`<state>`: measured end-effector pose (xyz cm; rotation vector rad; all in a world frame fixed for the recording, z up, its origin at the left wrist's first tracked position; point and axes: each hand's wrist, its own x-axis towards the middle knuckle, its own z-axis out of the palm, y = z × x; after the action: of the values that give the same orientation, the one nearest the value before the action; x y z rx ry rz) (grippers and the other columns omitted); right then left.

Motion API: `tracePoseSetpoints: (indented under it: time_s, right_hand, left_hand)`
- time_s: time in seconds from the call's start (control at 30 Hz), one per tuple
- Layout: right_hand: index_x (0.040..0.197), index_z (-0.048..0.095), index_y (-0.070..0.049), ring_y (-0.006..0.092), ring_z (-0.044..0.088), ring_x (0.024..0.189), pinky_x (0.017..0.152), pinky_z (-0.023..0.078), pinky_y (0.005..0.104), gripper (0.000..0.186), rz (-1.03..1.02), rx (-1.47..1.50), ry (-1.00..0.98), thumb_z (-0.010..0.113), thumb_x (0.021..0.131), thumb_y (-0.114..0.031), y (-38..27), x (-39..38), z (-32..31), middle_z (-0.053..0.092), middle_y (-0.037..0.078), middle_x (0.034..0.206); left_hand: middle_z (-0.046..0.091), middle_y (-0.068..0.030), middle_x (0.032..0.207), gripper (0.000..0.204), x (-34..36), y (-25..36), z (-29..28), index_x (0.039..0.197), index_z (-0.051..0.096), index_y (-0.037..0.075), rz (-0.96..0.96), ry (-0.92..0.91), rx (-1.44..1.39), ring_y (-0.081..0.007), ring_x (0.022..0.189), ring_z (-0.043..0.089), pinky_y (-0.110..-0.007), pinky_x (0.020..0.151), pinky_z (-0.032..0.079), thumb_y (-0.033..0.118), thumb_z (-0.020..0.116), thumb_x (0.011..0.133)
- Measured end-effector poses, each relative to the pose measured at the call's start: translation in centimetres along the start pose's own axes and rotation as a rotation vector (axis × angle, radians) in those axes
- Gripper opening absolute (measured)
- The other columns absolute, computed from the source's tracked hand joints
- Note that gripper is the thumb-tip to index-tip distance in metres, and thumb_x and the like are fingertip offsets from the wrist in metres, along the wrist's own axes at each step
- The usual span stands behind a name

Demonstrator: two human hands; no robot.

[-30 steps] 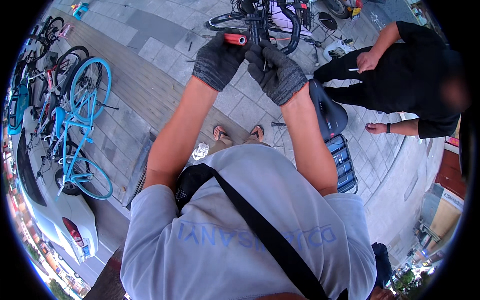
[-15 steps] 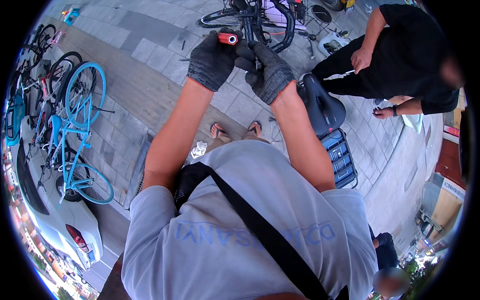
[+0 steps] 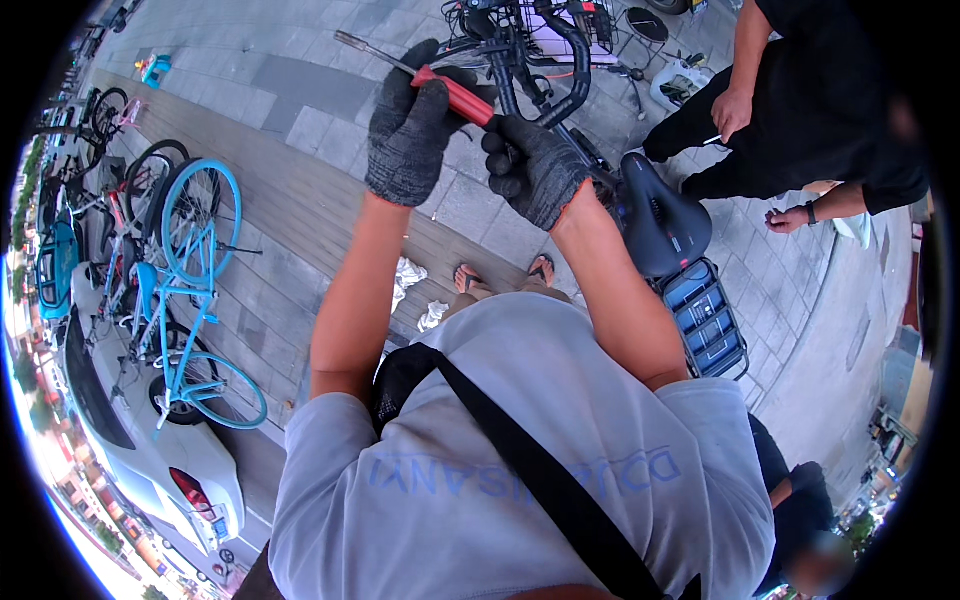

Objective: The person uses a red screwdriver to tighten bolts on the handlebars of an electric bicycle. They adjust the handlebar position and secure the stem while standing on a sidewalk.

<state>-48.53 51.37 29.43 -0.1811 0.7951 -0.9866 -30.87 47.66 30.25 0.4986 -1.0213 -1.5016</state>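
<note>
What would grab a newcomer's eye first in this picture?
Probably the red-handled tool near the top centre, held in the gloved left hand, its metal shaft pointing up and left, with the gloved right hand close by. Next might be the bright blue bicycle at the left, near a white car.

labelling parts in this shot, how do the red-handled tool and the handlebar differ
The red-handled tool is straight, the handlebar curved. The tool's handle is red, the handlebar black. The left hand holds the tool, not the handlebar.
</note>
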Motion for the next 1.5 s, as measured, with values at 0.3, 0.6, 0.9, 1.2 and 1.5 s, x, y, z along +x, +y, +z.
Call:
tracePoseSetpoints:
  time_s: [0.3, 0.6, 0.9, 1.2, 1.5]
  right_hand:
    - [0.109, 0.065, -0.003, 0.0085, 0.056, 0.061, 0.048, 0.045, 0.0272, 0.021, -0.075, 0.009, -0.144, 0.059, 0.103, -0.022, -0.5, -0.9, 1.2, 0.068, 0.004, 0.087]
    - [0.097, 0.066, -0.002, 0.0082, 0.046, 0.049, 0.042, 0.034, 0.0268, 0.020, -0.067, -0.217, -0.006, 0.065, 0.098, -0.022, -1.3, -1.9, 1.6, 0.058, 0.001, 0.069]
    - [0.115, 0.066, 0.000, 0.0088, 0.044, 0.050, 0.043, 0.034, 0.0267, 0.024, -0.129, -0.151, 0.044, 0.060, 0.099, -0.017, -1.2, -2.3, 1.0, 0.068, 0.006, 0.085]
    - [0.116, 0.064, -0.001, 0.0094, 0.044, 0.050, 0.043, 0.034, 0.0273, 0.024, -0.142, -0.208, 0.041, 0.059, 0.099, -0.017, -1.8, -2.6, 0.3, 0.069, 0.008, 0.090]
    - [0.115, 0.065, -0.002, 0.0061, 0.043, 0.051, 0.042, 0.033, 0.0238, 0.022, -0.116, -0.130, 0.007, 0.059, 0.101, -0.017, -1.4, -2.8, 0.9, 0.069, 0.006, 0.089]
  left_hand:
    - [0.064, -0.0183, 0.124, 0.053, 1.0, 3.1, 2.1, 0.153, 0.031, 0.004, 0.077, -0.132, 0.262, -0.0332, 0.113, 0.068, -0.046, 0.096, 0.058, 0.015, 0.053, 0.106]
    - [0.063, -0.0158, 0.125, 0.056, 0.6, -0.4, 0.8, 0.149, 0.038, 0.008, -0.042, 0.086, -0.216, -0.0401, 0.119, 0.062, -0.059, 0.098, 0.054, 0.024, 0.062, 0.102]
    - [0.062, -0.0201, 0.134, 0.048, 0.1, -4.9, -0.8, 0.139, 0.053, 0.002, -0.186, 0.126, -0.546, -0.0381, 0.123, 0.059, -0.051, 0.105, 0.048, 0.032, 0.058, 0.101]
    - [0.064, -0.0179, 0.129, 0.045, 0.2, -5.2, -0.3, 0.137, 0.054, 0.005, -0.134, 0.180, -0.596, -0.0366, 0.122, 0.061, -0.057, 0.107, 0.048, 0.029, 0.064, 0.099]
    - [0.062, -0.0199, 0.126, 0.056, 0.5, -0.2, 1.4, 0.151, 0.036, 0.007, 0.019, -0.054, 0.004, -0.0391, 0.117, 0.063, -0.058, 0.100, 0.054, 0.022, 0.059, 0.103]
